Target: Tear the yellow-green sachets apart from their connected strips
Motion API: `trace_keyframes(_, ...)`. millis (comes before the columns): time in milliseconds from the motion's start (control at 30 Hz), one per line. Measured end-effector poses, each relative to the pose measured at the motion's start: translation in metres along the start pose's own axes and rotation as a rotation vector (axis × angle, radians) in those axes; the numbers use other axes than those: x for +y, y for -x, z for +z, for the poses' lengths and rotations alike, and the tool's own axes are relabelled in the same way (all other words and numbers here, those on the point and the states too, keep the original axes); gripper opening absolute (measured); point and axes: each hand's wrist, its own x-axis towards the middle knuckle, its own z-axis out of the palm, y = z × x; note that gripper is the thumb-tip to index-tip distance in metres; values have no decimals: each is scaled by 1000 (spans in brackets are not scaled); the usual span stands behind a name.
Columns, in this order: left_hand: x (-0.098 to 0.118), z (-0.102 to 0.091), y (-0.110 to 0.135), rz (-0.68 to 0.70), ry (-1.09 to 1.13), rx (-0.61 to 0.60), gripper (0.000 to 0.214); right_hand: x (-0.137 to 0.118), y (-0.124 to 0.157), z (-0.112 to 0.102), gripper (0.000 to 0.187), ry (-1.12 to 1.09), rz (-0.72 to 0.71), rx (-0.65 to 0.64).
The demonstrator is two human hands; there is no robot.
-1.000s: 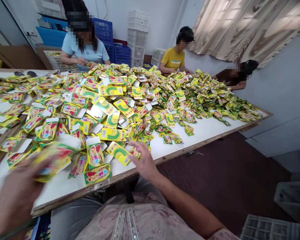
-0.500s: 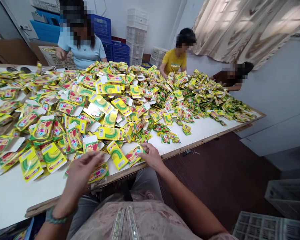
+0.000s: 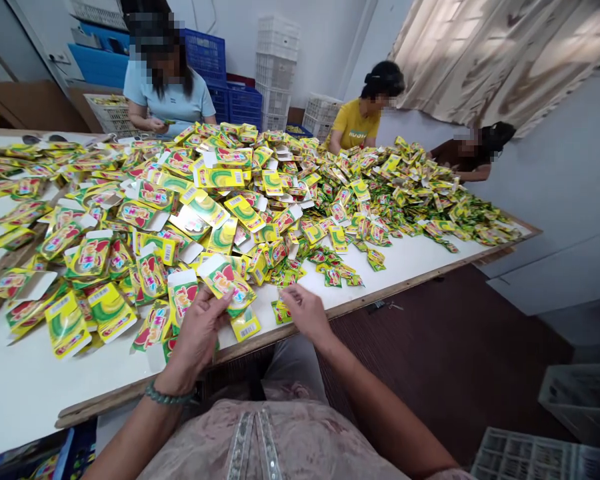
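My left hand [image 3: 199, 332] grips a small yellow-green candy box [image 3: 229, 285] between thumb and fingers. Its printed face is up and a white end flap stands open. Under it, another yellow box [image 3: 246, 325] lies near the table edge. My right hand [image 3: 306, 313] is just to the right, thumb and fingertips drawn together above small candy packets [image 3: 281, 312]; what is in the pinch, if anything, I cannot make out. A heap of similar boxes [image 3: 153, 273], many with white flaps open, spreads in front of and left of my hands.
Small green-yellow packets [image 3: 430, 193] are piled along the right of the white table [image 3: 20, 413], which has a wooden edge [image 3: 395, 293]. Three people sit across it. Blue crates [image 3: 245, 103] and white crates [image 3: 277, 67] stand behind; more crates [image 3: 525, 453] are at lower right.
My left hand has moved right and closed on a box, now raised. The box under my right fingers is gone from there; small packets show instead. The view has shifted slightly.
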Motion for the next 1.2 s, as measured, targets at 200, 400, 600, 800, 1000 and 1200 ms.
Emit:
trace_keyframes(200, 2, -27, 8, -86, -138, -36, 49, 41, -33, -6, 44, 617, 142, -29)
trace_keyframes(400, -12, -51, 3, -93, -448, -117, 52, 45, -33, -6, 38, 171, 71, -33)
trace_keyframes(600, -14, -62, -3, -31, -605, -132, 41, 27, -50, -31, 33, 270, 28, -333)
trace_keyframes(800, -15, -61, 3, -93, -507, -95, 44, 15, -46, -3, 29, 516, 184, -401)
trace_keyframes(1000, -8, -67, 5, -76, -581, -84, 42, 17, -30, 7, 24, 55, 30, -252)
trace_keyframes(1200, -11, -61, 3, -53, -448, -114, 40, -10, -29, 5, 28, -460, -64, -339)
